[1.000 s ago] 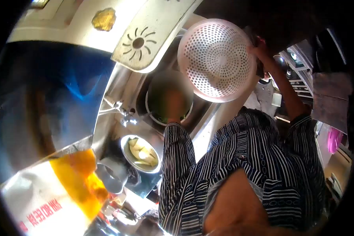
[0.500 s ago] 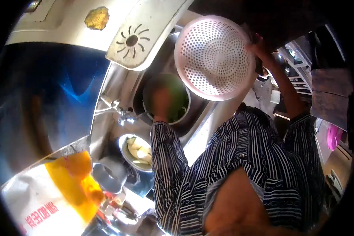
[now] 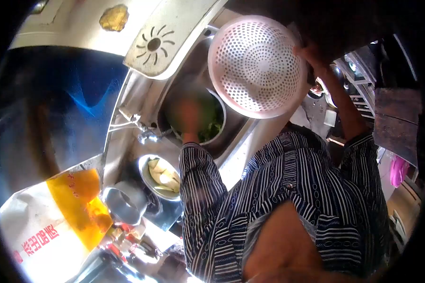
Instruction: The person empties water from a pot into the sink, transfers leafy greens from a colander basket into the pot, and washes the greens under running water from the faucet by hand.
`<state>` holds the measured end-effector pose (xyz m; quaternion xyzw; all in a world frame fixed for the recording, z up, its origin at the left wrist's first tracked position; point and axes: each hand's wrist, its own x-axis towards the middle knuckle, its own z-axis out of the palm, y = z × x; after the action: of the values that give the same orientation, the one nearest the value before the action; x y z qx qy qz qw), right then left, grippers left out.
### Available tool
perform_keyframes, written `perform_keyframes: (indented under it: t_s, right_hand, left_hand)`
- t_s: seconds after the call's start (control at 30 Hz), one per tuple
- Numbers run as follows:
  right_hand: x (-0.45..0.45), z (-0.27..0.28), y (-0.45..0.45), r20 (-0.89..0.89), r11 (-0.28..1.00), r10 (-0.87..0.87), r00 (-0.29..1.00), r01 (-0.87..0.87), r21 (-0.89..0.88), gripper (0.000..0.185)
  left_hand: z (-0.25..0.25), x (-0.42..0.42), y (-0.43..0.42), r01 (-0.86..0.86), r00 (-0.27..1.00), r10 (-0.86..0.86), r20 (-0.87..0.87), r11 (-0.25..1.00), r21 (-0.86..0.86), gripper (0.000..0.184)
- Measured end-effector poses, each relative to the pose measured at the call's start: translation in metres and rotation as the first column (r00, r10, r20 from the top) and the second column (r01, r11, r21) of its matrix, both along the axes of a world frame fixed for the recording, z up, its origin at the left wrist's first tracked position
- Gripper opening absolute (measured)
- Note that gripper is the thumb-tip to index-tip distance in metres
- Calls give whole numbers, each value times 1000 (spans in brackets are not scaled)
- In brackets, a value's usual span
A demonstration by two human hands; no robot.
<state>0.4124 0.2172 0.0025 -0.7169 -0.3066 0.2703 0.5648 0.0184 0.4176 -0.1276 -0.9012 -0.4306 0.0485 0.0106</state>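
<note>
My right hand (image 3: 310, 55) grips the rim of a pale pink plastic colander (image 3: 264, 66), held tilted over the sink's right edge with its holed inside facing me. Nothing shows inside the colander. My left hand (image 3: 190, 115) reaches down into a round pot (image 3: 223, 109) in the sink (image 3: 238, 129). Green leaves (image 3: 216, 126) lie in that pot, around and beneath the hand. Motion blur smears the left hand's fingers, so whether they hold leaves is unclear.
A tap (image 3: 148, 135) sticks out at the sink's left side. Nearby stand a bowl of pale cut pieces (image 3: 163, 177) and a grey metal pot (image 3: 125, 205). A white and yellow bag (image 3: 56, 217) lies at lower left. A slotted ledge (image 3: 156, 45) overhangs the sink's far end.
My left hand is still moving, blurred, within the pot, and more leaves show at the pot's right side. The colander stays in my right hand, almost in the same place. The view has shifted slightly.
</note>
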Motion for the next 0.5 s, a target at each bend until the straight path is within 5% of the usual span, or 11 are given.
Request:
perform_keyframes:
  t_s: [0.07,0.17,0.3,0.37,0.5]
  right_hand:
    - [1,7,-3,-306,986,127,943,-155,-67,50]
    - [-4,0,2,-93,996,78,993,-81,-28,49]
    - [-1,-1,1,-209,975,214,954,-195,109,47]
    - [-5,17,0,-314,973,192,930,-221,-59,48]
    - [-5,26,1,-210,990,81,974,-103,-96,53]
  left_hand:
    - [17,7,-15,36,998,-37,57,999,6,39]
    - [51,24,-48,71,988,-68,138,997,-15,39]
    - [51,27,-89,81,991,-68,111,990,-118,40]
    - [24,16,-92,117,990,-106,97,986,-118,40]
    - [21,29,-71,153,975,-174,-136,976,-153,37]
